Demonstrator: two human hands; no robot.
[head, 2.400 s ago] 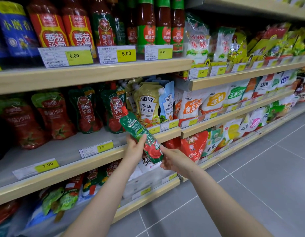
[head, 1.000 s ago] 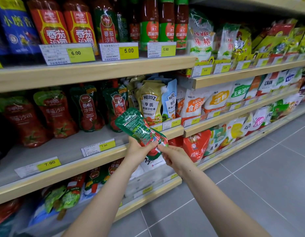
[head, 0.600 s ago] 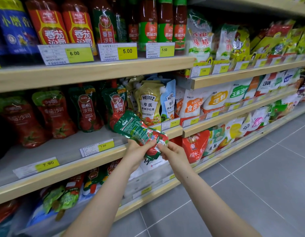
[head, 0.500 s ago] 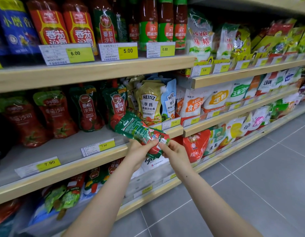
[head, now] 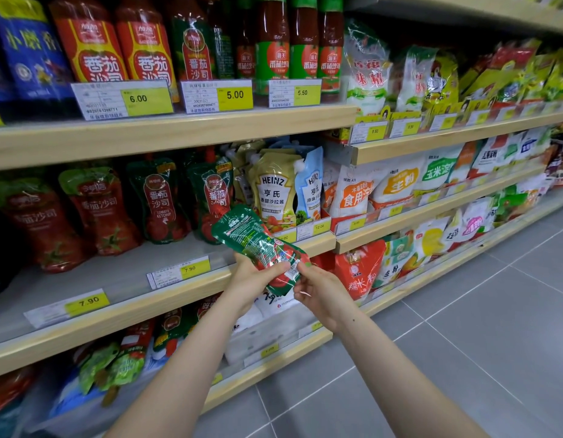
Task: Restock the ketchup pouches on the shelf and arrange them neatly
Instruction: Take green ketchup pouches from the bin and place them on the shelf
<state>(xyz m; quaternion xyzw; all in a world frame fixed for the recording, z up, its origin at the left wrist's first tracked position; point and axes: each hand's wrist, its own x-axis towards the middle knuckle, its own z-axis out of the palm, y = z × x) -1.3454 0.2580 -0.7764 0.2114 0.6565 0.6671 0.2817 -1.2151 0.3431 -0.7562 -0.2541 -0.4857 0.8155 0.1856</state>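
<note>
both hands on one ketchup pouch (head: 258, 245) out in front of the middle shelf (head: 122, 314). the left hand (head: 253, 281) grips its red lower end from beneath, thumb laid across the front face. the right hand (head: 321, 290) pinches the bottom corner just right of that thumb, fingertips on the barcode patch. from the grip the pouch slants up and to the left, green top end leading. just beyond that top end stand two dark green ketchup pouches (head: 185, 200), upright, the nearer one possibly touching it; the overlap is hard to read. right of the grip, heinz pouches (head: 275, 189). below-left, a 7.90 price tag (head: 191, 269).
</note>
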